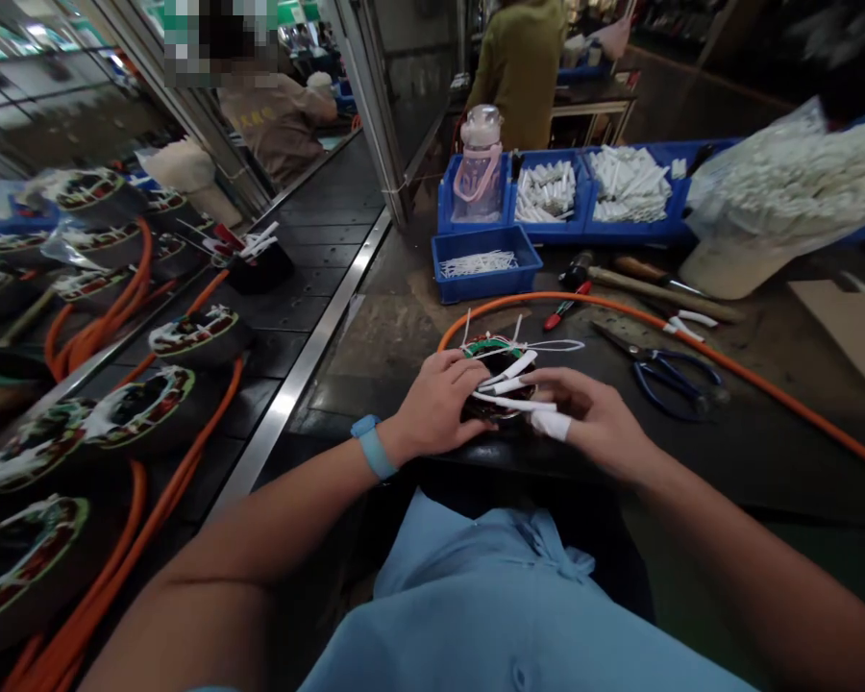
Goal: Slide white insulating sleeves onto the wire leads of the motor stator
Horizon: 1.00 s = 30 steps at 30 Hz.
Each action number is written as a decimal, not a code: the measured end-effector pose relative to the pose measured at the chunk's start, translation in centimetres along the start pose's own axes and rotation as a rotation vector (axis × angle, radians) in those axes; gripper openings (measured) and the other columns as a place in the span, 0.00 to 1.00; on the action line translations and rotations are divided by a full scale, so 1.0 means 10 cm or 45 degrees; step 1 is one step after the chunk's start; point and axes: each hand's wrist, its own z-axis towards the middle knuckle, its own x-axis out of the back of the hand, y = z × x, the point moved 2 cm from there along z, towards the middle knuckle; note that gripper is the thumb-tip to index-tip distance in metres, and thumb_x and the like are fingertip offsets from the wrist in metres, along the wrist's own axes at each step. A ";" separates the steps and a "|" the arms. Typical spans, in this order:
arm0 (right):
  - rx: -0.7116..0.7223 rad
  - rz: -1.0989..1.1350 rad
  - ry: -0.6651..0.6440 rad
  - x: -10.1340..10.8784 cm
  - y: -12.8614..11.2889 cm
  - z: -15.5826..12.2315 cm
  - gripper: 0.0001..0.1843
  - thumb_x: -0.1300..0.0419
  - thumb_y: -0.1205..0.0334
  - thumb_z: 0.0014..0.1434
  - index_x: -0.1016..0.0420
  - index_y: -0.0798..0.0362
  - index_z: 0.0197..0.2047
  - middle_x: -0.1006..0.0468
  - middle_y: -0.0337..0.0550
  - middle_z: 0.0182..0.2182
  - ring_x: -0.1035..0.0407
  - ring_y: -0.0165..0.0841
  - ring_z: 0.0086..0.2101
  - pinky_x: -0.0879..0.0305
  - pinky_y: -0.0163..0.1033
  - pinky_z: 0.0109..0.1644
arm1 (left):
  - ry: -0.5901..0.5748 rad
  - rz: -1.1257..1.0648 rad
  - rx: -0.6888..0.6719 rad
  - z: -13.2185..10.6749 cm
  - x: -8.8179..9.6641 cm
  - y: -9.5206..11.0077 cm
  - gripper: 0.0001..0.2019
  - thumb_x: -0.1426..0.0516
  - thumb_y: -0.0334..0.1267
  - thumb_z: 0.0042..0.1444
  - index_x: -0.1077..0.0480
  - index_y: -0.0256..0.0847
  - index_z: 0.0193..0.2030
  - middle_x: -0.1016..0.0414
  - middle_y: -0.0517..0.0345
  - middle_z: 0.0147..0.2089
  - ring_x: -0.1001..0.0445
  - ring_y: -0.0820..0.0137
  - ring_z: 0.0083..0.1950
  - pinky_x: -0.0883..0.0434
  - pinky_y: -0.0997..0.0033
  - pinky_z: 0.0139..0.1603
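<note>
A motor stator (501, 348) with green-edged windings lies on the dark bench before me. White cable ties stand up from its far rim, and several white sleeves (523, 365) lie across its opening. My left hand (439, 399) grips the stator's left side, its fingers reaching over the rim. At the right side, my right hand (598, 418) has its fingers curled around the ends of the white sleeves; its thumb is wrapped in white tape. Fingers and sleeves hide much of the stator's inside. From behind it an orange cable (612, 300) arcs off to the right.
Blue-handled scissors (674, 380), a red-handled tool (566, 306) and a hammer (663, 293) lie to the right. Behind stand a small blue tray (486, 288) of ties, blue bins of sleeves and a bottle (480, 168). Several stators (144, 408) line the conveyor at left. Two people are beyond.
</note>
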 end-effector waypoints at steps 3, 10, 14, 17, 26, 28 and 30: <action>0.307 -0.418 -0.057 -0.01 -0.03 -0.12 0.21 0.50 0.71 0.57 0.34 0.52 0.53 0.29 0.44 0.45 0.34 0.37 0.44 0.38 0.40 0.47 | -0.014 -0.033 -0.125 0.04 -0.03 -0.03 0.29 0.41 0.46 0.51 0.43 0.34 0.56 0.34 0.48 0.49 0.38 0.60 0.51 0.44 0.56 0.58; 0.377 -0.484 -0.033 0.12 0.04 -0.11 0.23 0.55 0.74 0.60 0.37 0.50 0.56 0.27 0.42 0.42 0.32 0.31 0.40 0.37 0.35 0.44 | 0.171 -0.043 0.041 0.15 -0.18 0.09 0.24 0.43 0.39 0.52 0.42 0.37 0.55 0.32 0.52 0.48 0.34 0.62 0.47 0.41 0.55 0.55; 0.320 -0.324 -0.297 0.46 -0.07 0.05 0.15 0.47 0.63 0.62 0.32 0.51 0.52 0.26 0.42 0.39 0.31 0.33 0.37 0.36 0.34 0.41 | 0.203 -0.085 0.104 0.18 -0.21 0.09 0.24 0.43 0.37 0.51 0.40 0.39 0.55 0.31 0.53 0.46 0.34 0.63 0.46 0.42 0.54 0.56; 0.291 -0.289 -0.021 1.01 -0.01 0.40 0.13 0.46 0.59 0.61 0.29 0.52 0.47 0.26 0.42 0.34 0.31 0.35 0.34 0.35 0.36 0.39 | 0.220 -0.096 0.087 0.21 -0.22 0.05 0.23 0.43 0.35 0.50 0.40 0.39 0.54 0.31 0.52 0.44 0.33 0.63 0.44 0.42 0.52 0.56; -0.311 -1.201 0.273 1.89 1.09 2.23 0.18 0.48 0.72 0.59 0.36 0.62 0.53 0.36 0.53 0.52 0.41 0.40 0.50 0.45 0.38 0.55 | 0.276 -0.062 0.026 0.34 -0.18 0.01 0.22 0.47 0.30 0.49 0.40 0.39 0.54 0.32 0.52 0.38 0.33 0.63 0.39 0.37 0.49 0.51; -0.356 -1.221 0.230 1.84 1.21 2.49 0.17 0.48 0.72 0.59 0.36 0.63 0.52 0.35 0.55 0.51 0.40 0.42 0.49 0.45 0.40 0.54 | 0.275 -0.069 0.007 0.37 -0.17 0.00 0.22 0.47 0.30 0.50 0.40 0.39 0.54 0.31 0.53 0.37 0.33 0.64 0.37 0.36 0.51 0.50; -0.417 -1.239 0.199 1.80 1.30 2.66 0.16 0.48 0.70 0.60 0.36 0.65 0.51 0.33 0.59 0.48 0.38 0.44 0.47 0.43 0.43 0.51 | 0.264 -0.100 0.006 0.38 -0.17 -0.02 0.22 0.48 0.30 0.50 0.41 0.39 0.54 0.31 0.54 0.36 0.33 0.65 0.36 0.36 0.52 0.50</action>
